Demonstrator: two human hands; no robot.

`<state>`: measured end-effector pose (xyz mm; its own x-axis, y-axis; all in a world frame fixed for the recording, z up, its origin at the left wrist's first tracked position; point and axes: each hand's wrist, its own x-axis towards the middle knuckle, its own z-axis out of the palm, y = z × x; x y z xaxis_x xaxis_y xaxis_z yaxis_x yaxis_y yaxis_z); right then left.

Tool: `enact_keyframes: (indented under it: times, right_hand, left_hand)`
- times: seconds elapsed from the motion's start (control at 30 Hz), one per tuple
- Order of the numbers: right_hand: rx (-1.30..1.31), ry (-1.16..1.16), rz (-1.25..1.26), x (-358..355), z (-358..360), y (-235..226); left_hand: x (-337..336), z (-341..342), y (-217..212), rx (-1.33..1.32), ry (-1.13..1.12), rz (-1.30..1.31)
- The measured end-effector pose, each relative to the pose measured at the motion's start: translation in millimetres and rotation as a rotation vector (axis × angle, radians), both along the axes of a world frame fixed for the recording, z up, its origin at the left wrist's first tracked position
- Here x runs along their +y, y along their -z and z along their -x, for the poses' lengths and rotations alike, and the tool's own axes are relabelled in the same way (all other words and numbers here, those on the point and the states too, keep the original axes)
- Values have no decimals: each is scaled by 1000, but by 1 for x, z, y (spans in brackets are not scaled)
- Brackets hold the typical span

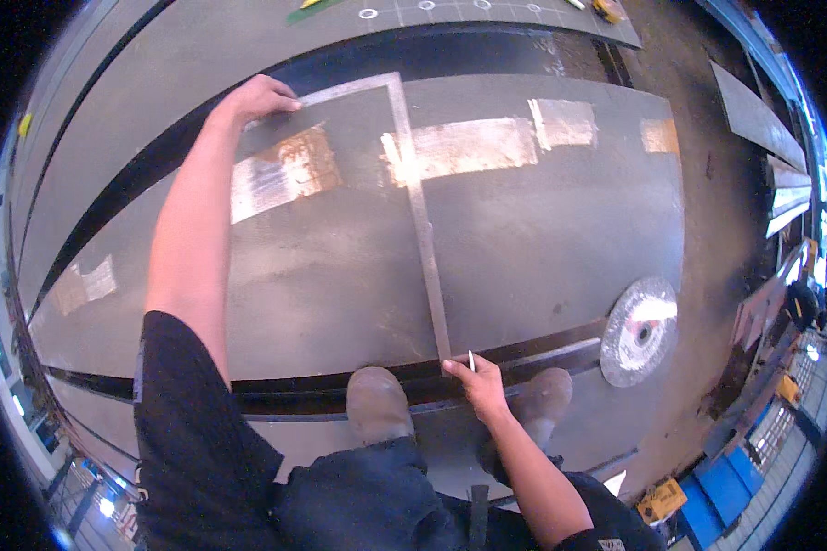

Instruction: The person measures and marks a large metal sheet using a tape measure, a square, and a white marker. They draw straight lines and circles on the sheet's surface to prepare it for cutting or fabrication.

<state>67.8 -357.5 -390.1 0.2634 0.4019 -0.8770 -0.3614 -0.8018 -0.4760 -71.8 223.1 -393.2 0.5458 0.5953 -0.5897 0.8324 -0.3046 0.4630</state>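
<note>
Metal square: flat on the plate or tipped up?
The metal square lies flat: both arms show broad faces against the gray plate; left hand at one end, right hand at the other.

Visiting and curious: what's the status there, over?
Left hand on short arm of L-shaped grey metal square. Right hand at its long end, gripping thin white stick. Round silvery disc off right, clear of square.

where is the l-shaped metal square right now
In the head view, the L-shaped metal square lies near the middle of the grey metal sheet, its short arm at the left hand, its long arm ending at the right hand.
</note>
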Motion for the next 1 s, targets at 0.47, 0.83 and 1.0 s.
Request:
enact_keyframes:
  times: [0.47, 0.83, 1.0]
  right_hand:
    - [-3, -50, -5, -3, -3, 7]
    - [36, -22, 1, 3, -5, -1]
    - [30, -24, 5, 0, -3, 5]
  left_hand:
    - [-3, -4, 3, 25, -8, -28]
    - [8, 1, 13, 41, -16, -5]
    - [8, 3, 16, 34, -48, -17]
